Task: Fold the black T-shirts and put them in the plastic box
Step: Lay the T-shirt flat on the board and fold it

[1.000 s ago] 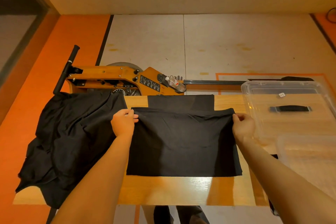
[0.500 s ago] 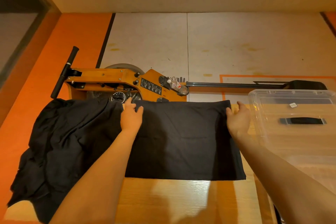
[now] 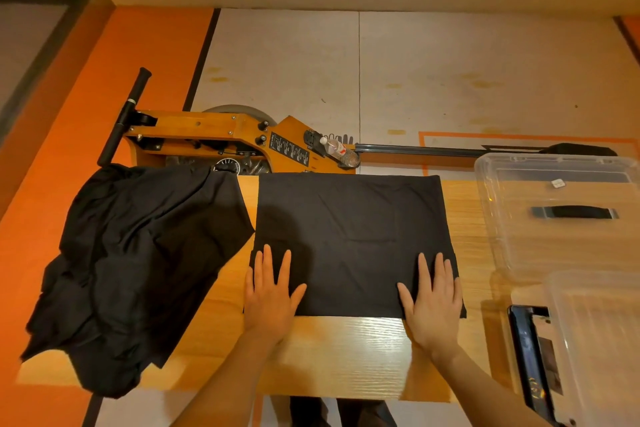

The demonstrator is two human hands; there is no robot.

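A black T-shirt (image 3: 349, 232), folded into a flat rectangle, lies in the middle of the wooden table (image 3: 346, 354). My left hand (image 3: 272, 295) rests flat on its near left corner, fingers spread and straight. On its near right corner my right hand (image 3: 433, 302) presses flat, fingers straight. A heap of unfolded black T-shirts (image 3: 138, 260) covers the table's left end and hangs over the edge. The clear plastic box (image 3: 561, 215) stands at the right, open, with a black handle-like piece showing through it.
A clear lid (image 3: 599, 340) lies near the right front corner, beside a dark phone-like object (image 3: 530, 350). Behind the table stands an orange wooden rowing machine (image 3: 221, 146) with a water bottle (image 3: 341, 151) and a long rail.
Both hands carried the T-shirt's near edge up to the far edge, let go, and drew back to the near corners, where they now lie flat.
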